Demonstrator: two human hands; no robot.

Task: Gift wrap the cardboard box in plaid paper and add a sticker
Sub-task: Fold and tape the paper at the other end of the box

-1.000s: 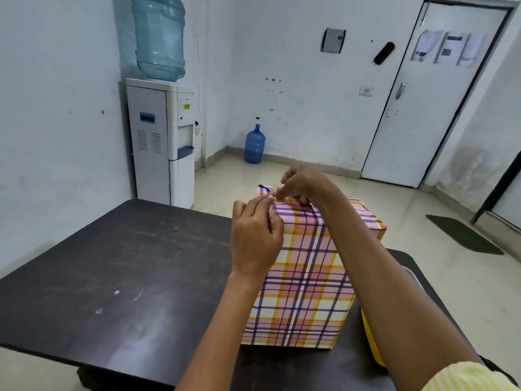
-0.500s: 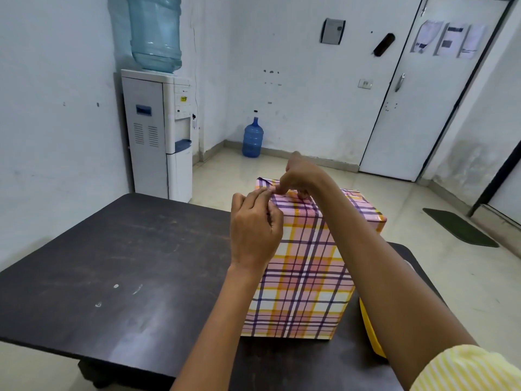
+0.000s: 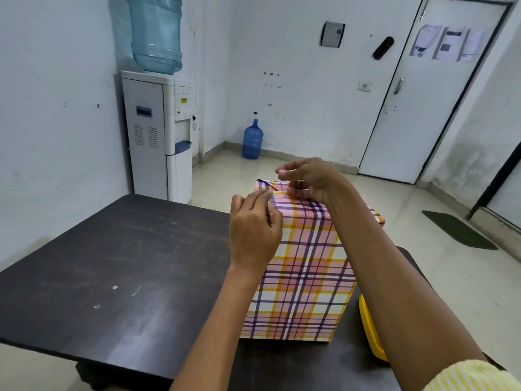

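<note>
**Folding the top flap**

Dark surface (image 3: 118,266) fills the near view, scuffed and bare at 9 o'clock. At 4 o'clock a yellow lid (image 3: 369,328) lies just beside the box (image 3: 301,277), which stands upright at centre, its near face covered in plaid paper. Left hand (image 3: 253,232) is curled narrow, pinching the paper at the box's near top edge. Right hand (image 3: 313,179), just beyond at 12 o'clock, pinches a fold on the top. Farther off, a dispenser (image 3: 158,136) stands at 11 o'clock, a door (image 3: 431,94) at 1.
</note>
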